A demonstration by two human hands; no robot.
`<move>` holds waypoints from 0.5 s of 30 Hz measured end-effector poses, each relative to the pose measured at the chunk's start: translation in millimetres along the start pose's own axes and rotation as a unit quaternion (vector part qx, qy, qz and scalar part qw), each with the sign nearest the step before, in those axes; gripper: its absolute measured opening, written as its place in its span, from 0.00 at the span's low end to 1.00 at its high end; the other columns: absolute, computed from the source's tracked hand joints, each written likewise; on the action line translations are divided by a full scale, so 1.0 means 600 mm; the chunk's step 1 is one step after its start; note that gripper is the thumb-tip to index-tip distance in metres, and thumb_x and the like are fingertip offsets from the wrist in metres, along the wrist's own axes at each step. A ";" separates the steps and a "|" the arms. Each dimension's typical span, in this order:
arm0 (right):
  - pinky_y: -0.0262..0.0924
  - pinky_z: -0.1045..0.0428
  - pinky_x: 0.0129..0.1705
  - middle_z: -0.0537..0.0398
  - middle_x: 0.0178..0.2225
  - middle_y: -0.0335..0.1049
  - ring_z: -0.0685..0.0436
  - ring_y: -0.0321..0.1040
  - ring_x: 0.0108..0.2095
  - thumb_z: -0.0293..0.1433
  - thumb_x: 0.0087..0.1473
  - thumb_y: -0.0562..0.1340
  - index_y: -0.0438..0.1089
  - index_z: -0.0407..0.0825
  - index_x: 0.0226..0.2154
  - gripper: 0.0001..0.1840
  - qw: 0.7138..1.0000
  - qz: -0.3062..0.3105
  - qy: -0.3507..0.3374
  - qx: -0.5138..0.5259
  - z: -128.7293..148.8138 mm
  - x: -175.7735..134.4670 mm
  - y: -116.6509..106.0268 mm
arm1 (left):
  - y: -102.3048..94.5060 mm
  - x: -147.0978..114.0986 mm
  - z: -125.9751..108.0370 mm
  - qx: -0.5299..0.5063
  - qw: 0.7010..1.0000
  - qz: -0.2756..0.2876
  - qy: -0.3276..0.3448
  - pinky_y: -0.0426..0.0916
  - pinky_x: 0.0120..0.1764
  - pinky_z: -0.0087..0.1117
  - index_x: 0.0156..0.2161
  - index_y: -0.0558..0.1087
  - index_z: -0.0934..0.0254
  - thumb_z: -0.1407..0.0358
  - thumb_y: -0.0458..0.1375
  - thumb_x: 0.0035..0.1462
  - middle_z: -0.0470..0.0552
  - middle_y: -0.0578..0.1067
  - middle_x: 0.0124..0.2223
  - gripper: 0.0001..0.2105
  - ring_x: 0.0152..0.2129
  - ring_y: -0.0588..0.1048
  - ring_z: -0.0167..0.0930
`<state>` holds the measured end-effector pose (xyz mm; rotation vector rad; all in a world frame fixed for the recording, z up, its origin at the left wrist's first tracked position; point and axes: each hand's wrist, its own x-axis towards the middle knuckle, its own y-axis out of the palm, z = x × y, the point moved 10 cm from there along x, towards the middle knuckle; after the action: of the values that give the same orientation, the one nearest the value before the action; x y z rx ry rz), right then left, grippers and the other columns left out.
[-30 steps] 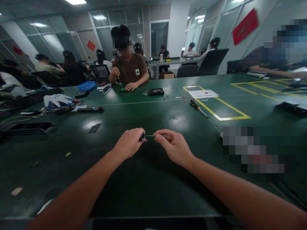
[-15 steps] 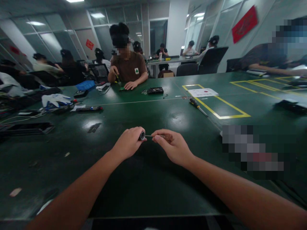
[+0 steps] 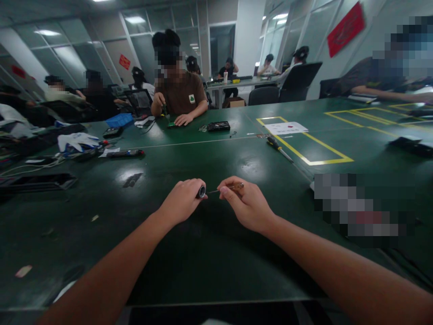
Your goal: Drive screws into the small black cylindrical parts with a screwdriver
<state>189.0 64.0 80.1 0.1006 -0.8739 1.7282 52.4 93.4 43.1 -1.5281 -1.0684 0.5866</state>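
Note:
My left hand is closed around a dark cylindrical part, whose round, metal-rimmed open end faces right. Most of that part is hidden inside the fingers. In my right hand is a small screwdriver with an amber, see-through handle, pinched between thumb and fingers. Its thin shaft points left toward the cylinder's open end, with the tip close to the rim. Whether the tip touches the rim I cannot tell. Both hands are above the green table.
A larger black-and-yellow screwdriver lies beyond my right hand, by a yellow taped rectangle and a paper sheet. White gloves, a black pen-like tool and a blue tray lie left. Across sits a co-worker.
The screwdriver in my right hand has drawn back a little from the cylinder and tilted, its handle end now higher. My left hand is nearly still.

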 end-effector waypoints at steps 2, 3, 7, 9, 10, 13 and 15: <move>0.64 0.51 0.36 0.55 0.32 0.78 0.46 0.75 0.32 0.35 0.68 0.58 0.72 0.50 0.40 0.09 1.000 -0.012 -0.002 0.011 0.001 -0.001 -0.007 | -0.004 -0.001 -0.001 -0.013 1.000 -0.003 -0.007 0.63 0.38 0.36 0.40 0.70 0.63 0.67 0.60 0.64 0.50 0.76 0.39 0.03 0.36 0.74 0.36; 0.64 0.51 0.36 0.55 0.33 0.78 0.46 0.75 0.33 0.36 0.68 0.58 0.72 0.50 0.41 0.09 1.000 -0.010 0.000 0.023 0.000 -0.002 -0.006 | -0.005 -0.001 -0.002 -0.021 1.000 -0.003 -0.008 0.63 0.37 0.35 0.40 0.70 0.63 0.67 0.60 0.64 0.50 0.76 0.39 0.03 0.36 0.74 0.35; 0.65 0.51 0.38 0.55 0.34 0.78 0.46 0.76 0.35 0.36 0.67 0.59 0.73 0.50 0.43 0.09 0.995 0.008 0.023 0.092 -0.013 -0.001 0.007 | -0.005 -0.001 -0.005 -0.053 0.999 -0.004 -0.007 0.61 0.35 0.34 0.39 0.71 0.63 0.67 0.59 0.65 0.49 0.76 0.39 0.02 0.35 0.74 0.34; 0.66 0.50 0.39 0.55 0.33 0.77 0.46 0.75 0.35 0.36 0.66 0.59 0.73 0.50 0.42 0.09 0.989 0.004 0.045 0.138 -0.025 0.001 0.011 | -0.006 -0.001 -0.004 -0.063 0.998 -0.008 -0.008 0.60 0.35 0.34 0.38 0.70 0.63 0.68 0.59 0.64 0.49 0.76 0.39 0.02 0.34 0.73 0.33; 0.67 0.50 0.40 0.55 0.32 0.77 0.46 0.75 0.35 0.36 0.66 0.60 0.73 0.50 0.41 0.09 0.985 0.001 0.058 0.164 -0.032 0.002 0.012 | -0.006 -0.001 -0.004 -0.069 0.998 -0.011 -0.008 0.60 0.34 0.33 0.38 0.70 0.63 0.68 0.59 0.64 0.48 0.75 0.38 0.02 0.34 0.73 0.33; 0.68 0.48 0.40 0.55 0.31 0.76 0.46 0.75 0.34 0.38 0.64 0.62 0.73 0.49 0.40 0.10 0.967 -0.011 0.093 0.236 -0.053 0.005 0.015 | -0.009 0.000 -0.002 -0.080 0.996 -0.023 -0.009 0.59 0.34 0.33 0.37 0.69 0.63 0.69 0.60 0.63 0.47 0.75 0.36 0.04 0.32 0.73 0.32; 0.68 0.48 0.41 0.55 0.31 0.76 0.45 0.75 0.34 0.40 0.63 0.63 0.74 0.50 0.40 0.11 0.958 -0.016 0.109 0.266 -0.065 0.005 0.018 | -0.011 0.000 -0.002 -0.079 0.996 -0.028 -0.006 0.60 0.34 0.33 0.37 0.69 0.63 0.68 0.61 0.63 0.47 0.75 0.36 0.04 0.32 0.73 0.32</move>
<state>192.3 88.8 48.0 0.2735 -0.2285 1.8647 51.5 92.2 49.7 -1.6257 -1.1867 0.4824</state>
